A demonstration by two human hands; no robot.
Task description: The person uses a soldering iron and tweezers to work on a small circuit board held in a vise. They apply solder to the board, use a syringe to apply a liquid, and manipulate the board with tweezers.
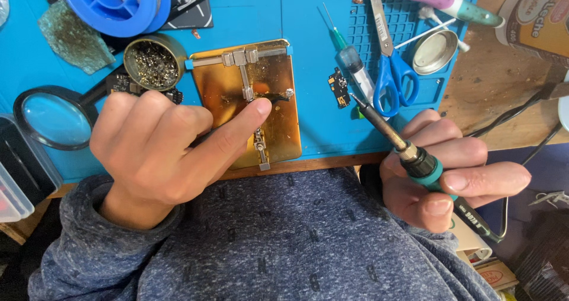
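My left hand rests over the near left part of a gold metal holder plate. Its index finger stretches out and the tip presses next to a small dark part clamped by the plate's silver bracket. My right hand grips a soldering iron with a teal collar. The iron's tip points up and left, ending just right of a small black circuit board lying on the blue mat.
Blue-handled scissors, a syringe and a small round tin lid lie at the mat's far right. A tin of brass wool, a blue solder spool and a magnifying glass sit left.
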